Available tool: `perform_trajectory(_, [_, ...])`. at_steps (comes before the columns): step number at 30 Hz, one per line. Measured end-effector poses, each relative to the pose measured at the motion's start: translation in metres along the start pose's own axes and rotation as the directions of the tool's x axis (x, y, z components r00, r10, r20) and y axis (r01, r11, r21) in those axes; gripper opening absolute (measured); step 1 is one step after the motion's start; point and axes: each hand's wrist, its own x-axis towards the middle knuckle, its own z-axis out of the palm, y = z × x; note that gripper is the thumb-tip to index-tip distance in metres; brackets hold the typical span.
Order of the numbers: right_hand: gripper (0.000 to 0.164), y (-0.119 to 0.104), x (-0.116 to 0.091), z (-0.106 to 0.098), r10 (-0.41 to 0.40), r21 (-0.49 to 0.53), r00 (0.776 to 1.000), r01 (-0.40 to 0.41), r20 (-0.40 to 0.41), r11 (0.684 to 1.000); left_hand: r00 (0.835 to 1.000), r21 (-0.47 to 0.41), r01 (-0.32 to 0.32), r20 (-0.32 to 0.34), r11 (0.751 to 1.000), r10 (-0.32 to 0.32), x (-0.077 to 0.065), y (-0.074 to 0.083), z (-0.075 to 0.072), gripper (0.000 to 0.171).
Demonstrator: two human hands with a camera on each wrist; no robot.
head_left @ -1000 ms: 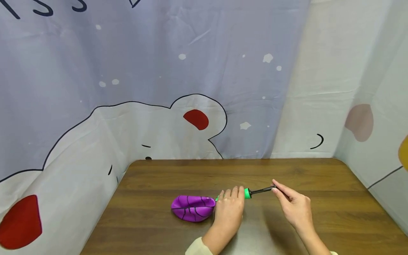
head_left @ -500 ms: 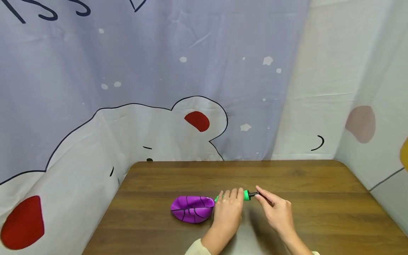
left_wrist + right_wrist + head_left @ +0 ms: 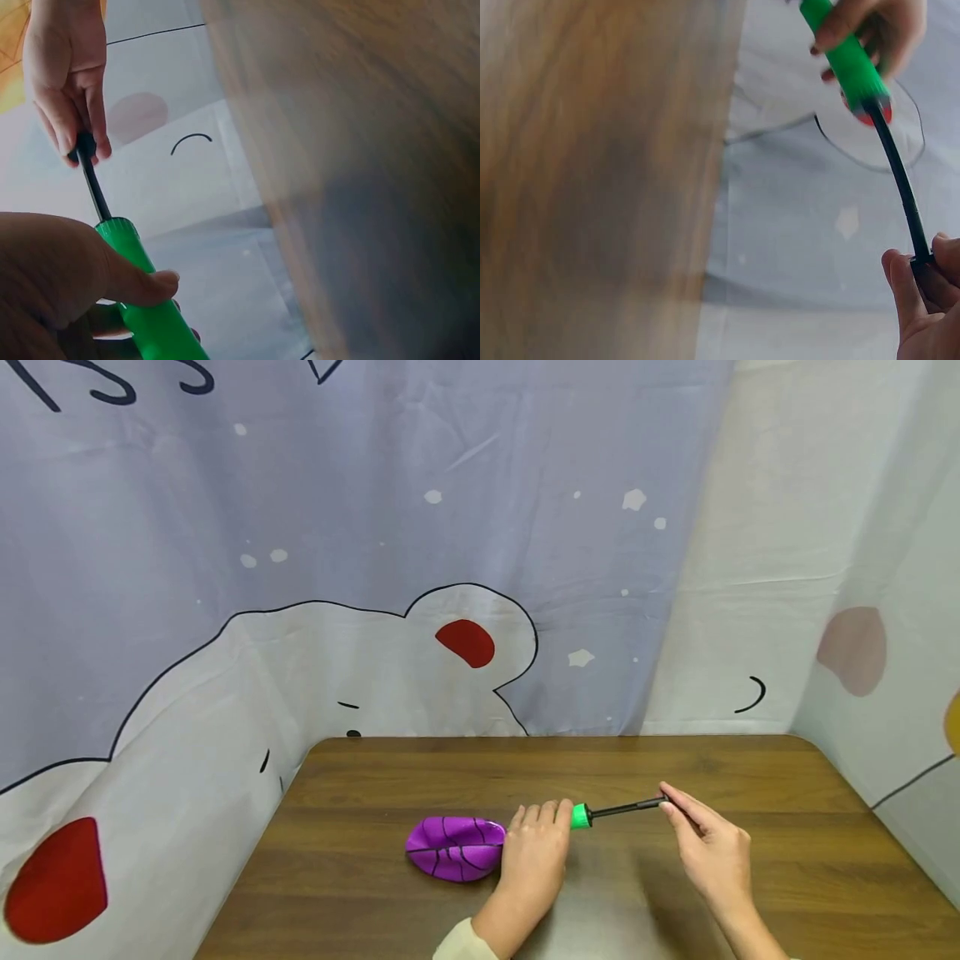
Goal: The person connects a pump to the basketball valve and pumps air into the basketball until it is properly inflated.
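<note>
A green hand pump (image 3: 154, 315) with a black rod is held between both hands above the table. My left hand (image 3: 534, 853) grips its green barrel, thumb on one side and fingers curled round the other. At the far end of the pulled-out black rod (image 3: 898, 176), my right hand (image 3: 712, 852) pinches the black handle between thumb and fingers. To the left of my left hand is a purple, partly filled ball (image 3: 456, 849) with black lines, its surface creased and dented. Where the pump meets the ball is hidden behind my left hand.
The brown wooden table (image 3: 360, 777) has its back edge against a printed curtain (image 3: 585, 568) with bear drawings. Another stretch of cloth (image 3: 885, 568) hangs along the right side.
My right hand first pushed the rod in toward the barrel, then drew it out to the right, slightly farther than before. My left hand and the ball have barely moved.
</note>
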Motion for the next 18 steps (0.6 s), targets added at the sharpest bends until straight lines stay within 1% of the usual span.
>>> perform_trajectory(3, [0.029,0.002,0.003,-0.008,0.029,-0.019,1.000,-0.030,-0.009,0.999,1.000,0.012,0.000,0.012,1.000,0.000,0.001,0.002,0.000,0.065])
perform_trajectory(6, [0.028,0.001,0.001,-0.007,0.038,-0.022,0.999,-0.038,-0.007,0.999,1.000,0.046,-0.018,0.025,0.999,0.016,0.003,0.003,-0.002,0.068])
perform_trajectory(9, [0.027,-0.003,-0.005,0.002,0.022,-0.010,1.000,-0.022,-0.001,1.000,0.999,0.077,-0.038,0.029,0.996,0.036,0.004,0.005,-0.003,0.067])
perform_trajectory(14, [0.028,-0.011,-0.017,0.023,-0.050,0.018,0.999,0.050,0.006,0.999,0.999,0.100,-0.049,0.017,0.994,0.048,0.005,0.007,-0.003,0.061])
perform_trajectory(18, [0.029,-0.018,-0.026,0.037,-0.066,0.059,0.996,0.063,0.053,0.996,0.999,0.108,-0.051,-0.008,0.993,0.053,0.003,0.008,-0.002,0.059])
